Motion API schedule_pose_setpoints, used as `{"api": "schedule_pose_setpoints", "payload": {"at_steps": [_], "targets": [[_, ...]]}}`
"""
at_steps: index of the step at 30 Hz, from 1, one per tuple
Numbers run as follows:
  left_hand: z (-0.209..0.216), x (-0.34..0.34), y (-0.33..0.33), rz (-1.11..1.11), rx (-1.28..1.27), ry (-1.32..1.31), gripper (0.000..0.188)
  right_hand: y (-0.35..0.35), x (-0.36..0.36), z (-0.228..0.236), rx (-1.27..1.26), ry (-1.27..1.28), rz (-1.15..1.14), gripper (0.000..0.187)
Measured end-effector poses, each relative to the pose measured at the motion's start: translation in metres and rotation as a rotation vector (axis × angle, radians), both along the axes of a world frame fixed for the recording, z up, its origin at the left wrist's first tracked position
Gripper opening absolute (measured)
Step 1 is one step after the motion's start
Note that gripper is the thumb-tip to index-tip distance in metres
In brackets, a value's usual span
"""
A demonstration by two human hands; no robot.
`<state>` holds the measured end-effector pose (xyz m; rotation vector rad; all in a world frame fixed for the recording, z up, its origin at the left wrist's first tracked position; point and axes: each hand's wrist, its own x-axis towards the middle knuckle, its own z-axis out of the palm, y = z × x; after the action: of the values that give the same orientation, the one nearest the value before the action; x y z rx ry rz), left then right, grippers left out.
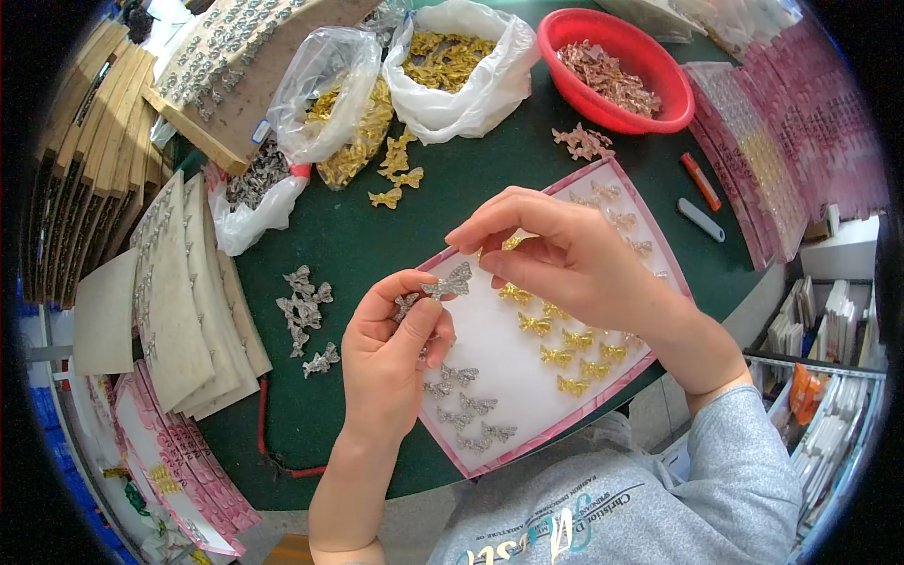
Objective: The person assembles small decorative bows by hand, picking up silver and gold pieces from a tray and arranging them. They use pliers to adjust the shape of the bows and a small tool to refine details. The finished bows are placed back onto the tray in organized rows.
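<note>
My left hand (391, 344) pinches a silver glitter bow (450, 281) between thumb and forefinger. More silver bows show partly behind its curled fingers. Close by, my right hand (556, 250) hovers over the card with thumb and fingers bent and apart; I see nothing gripped in it. Under both hands lies a white card with a pink border (513, 419). Silver bows (478, 406) sit in its near left part, gold bows (576, 339) in the middle, and rose-coloured bows (621, 221) along the far right. My right hand hides part of the rows.
Loose silver bows (303, 306) lie left on the green table. Behind are gold bows (403, 176), bags of bows (452, 108), a red bowl (617, 121) and loose rose bows (584, 143). Boards (169, 292) stack left; pink cards (744, 160), a red-orange marker (702, 182) and a white-grey tool (702, 218) lie right.
</note>
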<state>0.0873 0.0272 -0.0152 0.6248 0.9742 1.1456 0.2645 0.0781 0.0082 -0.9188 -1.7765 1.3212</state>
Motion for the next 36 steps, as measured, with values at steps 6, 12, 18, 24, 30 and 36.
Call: {"api": "schedule_pose_setpoints", "payload": {"at_steps": [6,12,18,24,30,36], "targets": [[0.0,-0.002,-0.001,-0.009,0.019,-0.007,0.016,-0.002,-0.003,0.0,0.139,-0.014,0.027,0.018],[0.011,-0.007,-0.001,-0.02,-0.13,-0.146,0.022,0.002,-0.005,0.006,0.533,-0.134,0.082,0.018],[0.03,-0.045,-0.006,0.053,-0.182,-0.386,0.031,-0.003,-0.011,0.005,0.56,-0.211,0.003,0.017],[0.022,-0.069,-0.006,0.363,-0.125,-0.534,0.027,-0.004,-0.011,-0.019,0.545,-0.347,0.064,0.017],[0.006,-0.078,-0.013,0.233,-0.078,-0.669,0.026,-0.003,-0.02,-0.036,0.687,-0.429,0.071,0.018],[0.007,-0.07,-0.014,0.199,-0.198,-0.591,0.023,-0.004,-0.019,-0.037,0.789,-0.496,0.08,0.022]]}}
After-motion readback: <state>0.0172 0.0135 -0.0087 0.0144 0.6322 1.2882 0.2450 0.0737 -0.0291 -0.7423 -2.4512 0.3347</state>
